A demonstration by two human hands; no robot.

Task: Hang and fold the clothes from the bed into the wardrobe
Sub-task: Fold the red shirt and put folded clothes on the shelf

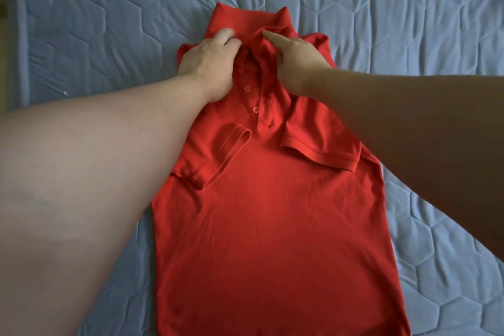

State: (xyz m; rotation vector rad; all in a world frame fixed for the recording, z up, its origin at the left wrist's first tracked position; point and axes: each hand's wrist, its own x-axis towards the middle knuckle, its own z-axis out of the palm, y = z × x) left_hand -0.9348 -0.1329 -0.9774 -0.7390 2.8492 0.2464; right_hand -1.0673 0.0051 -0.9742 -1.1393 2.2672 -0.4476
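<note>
A red polo shirt (272, 213) lies front side up on the bed, collar at the far end, both short sleeves folded inward over the chest. My left hand (210, 63) grips the left side of the collar near the top button, its fingers curled into the fabric. My right hand (294, 58) holds the right side of the collar, with the forefinger stretched out along the collar's fold and the other fingers tucked under the cloth. The placket with its three buttons runs between the two hands.
The bed is covered with a light blue quilted mattress cover (409, 22) that spreads around the shirt on all sides. The bed's left edge (16, 49) shows at the far left, with a yellowish surface beyond it.
</note>
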